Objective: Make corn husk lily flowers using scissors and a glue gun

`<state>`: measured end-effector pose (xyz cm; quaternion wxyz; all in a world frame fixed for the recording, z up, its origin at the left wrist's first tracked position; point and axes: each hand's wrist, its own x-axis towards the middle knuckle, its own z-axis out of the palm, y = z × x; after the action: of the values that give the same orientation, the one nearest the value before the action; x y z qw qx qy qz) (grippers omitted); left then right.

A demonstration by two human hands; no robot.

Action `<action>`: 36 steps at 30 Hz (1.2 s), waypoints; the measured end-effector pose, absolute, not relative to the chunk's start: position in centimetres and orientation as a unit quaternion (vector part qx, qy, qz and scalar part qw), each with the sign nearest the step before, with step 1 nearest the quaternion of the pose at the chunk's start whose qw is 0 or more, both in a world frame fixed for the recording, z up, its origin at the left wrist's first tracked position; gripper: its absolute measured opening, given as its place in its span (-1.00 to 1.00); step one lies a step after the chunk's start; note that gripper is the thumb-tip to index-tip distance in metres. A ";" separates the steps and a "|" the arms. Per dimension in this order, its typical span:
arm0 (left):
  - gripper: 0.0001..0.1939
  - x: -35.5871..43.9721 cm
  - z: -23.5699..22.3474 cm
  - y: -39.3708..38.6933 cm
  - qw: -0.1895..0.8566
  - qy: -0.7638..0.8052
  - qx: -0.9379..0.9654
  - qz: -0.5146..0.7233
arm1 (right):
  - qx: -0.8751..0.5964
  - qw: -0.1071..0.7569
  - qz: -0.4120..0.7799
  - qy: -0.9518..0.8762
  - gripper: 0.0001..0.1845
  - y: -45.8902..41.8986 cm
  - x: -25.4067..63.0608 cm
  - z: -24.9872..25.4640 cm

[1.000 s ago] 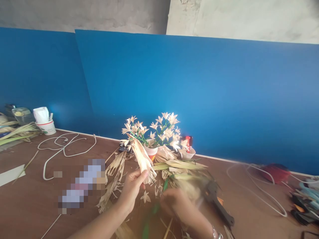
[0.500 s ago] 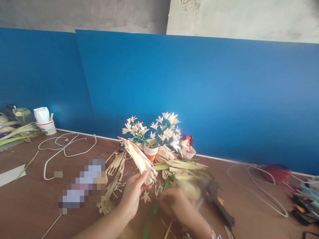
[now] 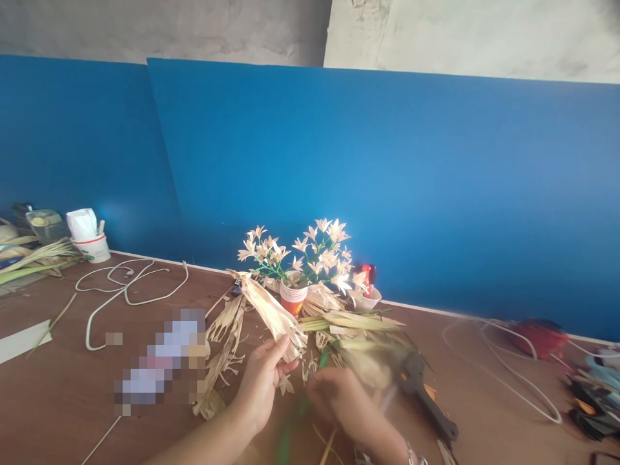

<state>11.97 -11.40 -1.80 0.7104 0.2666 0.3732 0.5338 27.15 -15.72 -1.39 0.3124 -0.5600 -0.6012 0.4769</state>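
My left hand (image 3: 264, 381) pinches the frayed lower end of a pale dried corn husk (image 3: 271, 307), thumb on top. The husk slants up and away to the left, in front of a paper cup (image 3: 293, 298). Just right of it, my right hand (image 3: 341, 400) is curled closed and slightly blurred. Something thin and dark seems to show at its fingers, too unclear to name. Below and between the hands lie a small husk flower (image 3: 286, 385) and a blurred green strip (image 3: 293, 423). Pale flowers on green stems (image 3: 327, 255) stand around the cup.
A black glue gun (image 3: 426, 397) lies right of my right hand. Dried husks (image 3: 225, 332) and leaf strips (image 3: 361, 320) surround the work area. White cables (image 3: 123, 287) loop at left. A red object (image 3: 540, 339) is at right, and a blue panel (image 3: 387, 168) stands behind the table.
My right hand has shifted slightly and is a little less blurred. My left hand keeps its hold on the husk, almost unmoved; the small flower is now partly covered.
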 end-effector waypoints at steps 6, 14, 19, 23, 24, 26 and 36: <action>-0.69 11.3 -1.8 -10.5 0.623 0.429 0.383 0.530 | -0.526 0.298 0.555 -0.572 -0.90 -15.8 27.9 -1.4; -0.66 10.5 -0.7 -9.1 0.554 0.452 0.460 0.527 | -0.507 0.282 0.617 -0.531 -0.64 -15.5 30.6 -3.2; -0.69 10.6 -1.1 -9.2 0.577 0.440 0.486 0.487 | -0.521 0.283 0.612 -0.524 -0.67 -15.0 30.5 -4.0; -0.69 10.4 -1.4 -9.0 0.593 0.434 0.495 0.464 | -0.521 0.269 0.614 -0.528 -0.70 -15.0 30.6 -3.7; -0.69 10.4 -1.5 -9.0 0.594 0.435 0.497 0.460 | -0.521 0.265 0.615 -0.530 -0.70 -15.0 30.7 -3.5; -0.69 10.3 -1.5 -8.9 0.592 0.439 0.496 0.458 | -0.524 0.261 0.612 -0.532 -0.70 -15.1 30.6 -3.0; -0.71 10.3 -1.2 -9.1 0.595 0.433 0.517 0.437 | -0.533 0.252 0.615 -0.524 -0.74 -14.9 31.0 -4.1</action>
<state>10.26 -9.09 -1.23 0.5952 0.5171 0.4331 0.4368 31.03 -14.88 -4.07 0.2516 -0.5329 -0.5238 0.6152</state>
